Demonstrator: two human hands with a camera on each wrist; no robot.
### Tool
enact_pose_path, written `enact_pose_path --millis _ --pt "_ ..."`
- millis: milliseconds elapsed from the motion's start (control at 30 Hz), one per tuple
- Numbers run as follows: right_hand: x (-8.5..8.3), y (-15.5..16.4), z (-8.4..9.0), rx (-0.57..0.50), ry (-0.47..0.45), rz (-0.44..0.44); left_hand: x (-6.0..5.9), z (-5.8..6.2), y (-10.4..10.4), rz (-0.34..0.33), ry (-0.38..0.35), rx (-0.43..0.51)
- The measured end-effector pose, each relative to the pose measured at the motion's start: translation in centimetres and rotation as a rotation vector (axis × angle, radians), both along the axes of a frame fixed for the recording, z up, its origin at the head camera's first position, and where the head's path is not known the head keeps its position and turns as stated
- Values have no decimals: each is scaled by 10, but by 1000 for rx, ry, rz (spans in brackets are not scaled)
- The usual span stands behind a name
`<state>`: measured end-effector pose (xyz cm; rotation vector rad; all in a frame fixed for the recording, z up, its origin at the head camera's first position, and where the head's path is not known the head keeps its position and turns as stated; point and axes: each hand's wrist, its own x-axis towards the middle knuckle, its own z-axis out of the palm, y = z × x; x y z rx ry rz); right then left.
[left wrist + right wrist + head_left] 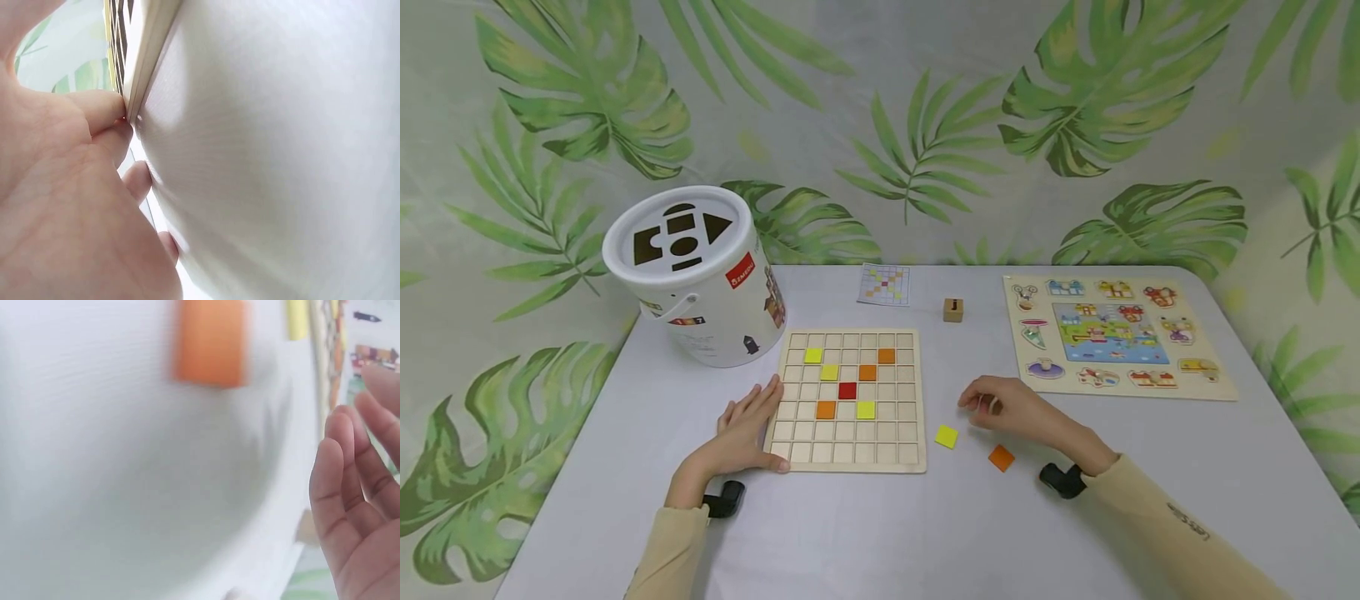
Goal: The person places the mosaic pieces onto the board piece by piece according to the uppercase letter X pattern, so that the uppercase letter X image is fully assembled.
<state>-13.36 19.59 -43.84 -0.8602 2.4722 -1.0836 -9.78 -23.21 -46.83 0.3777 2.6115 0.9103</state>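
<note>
A wooden grid board (pixel 887 454) lies flat on the table, holding three yellow tiles, three orange tiles and one red tile (pixel 847 391) that together form a partial X. My left hand (pixel 741 433) rests at the board's left side, fingers spread along the edge and thumb by the lower left corner. In the left wrist view, fingertips touch the board's rim (pixel 150 56). Right of the board, my right hand (pixel 1015 408) hovers with loosely bent fingers; none of its fingers holds a tile in the right wrist view. Below it lie a loose yellow tile (pixel 947 436) and an orange tile (pixel 1002 457).
A white bucket (pixel 700 308) with shape holes in its lid stands behind the left hand. Behind the board lie a pattern card (pixel 884 285) and a small wooden cube (pixel 952 310). A wooden picture puzzle (pixel 1026 333) occupies the back right. A leaf-print cloth hangs behind the table.
</note>
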Motion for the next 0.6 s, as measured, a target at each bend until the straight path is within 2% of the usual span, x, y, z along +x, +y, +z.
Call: enact_pose_path --millis 100,200,400,600 --pt "11 16 -5 19 -44 1 0 1 0 0 -1 4" --pt "21 26 -11 24 -66 38 0 1 0 2 -2 8" --pt "33 34 -19 35 4 108 -1 -1 -1 3 -3 -5" --pt "38 40 -22 61 62 69 -1 -2 0 3 1 -5"
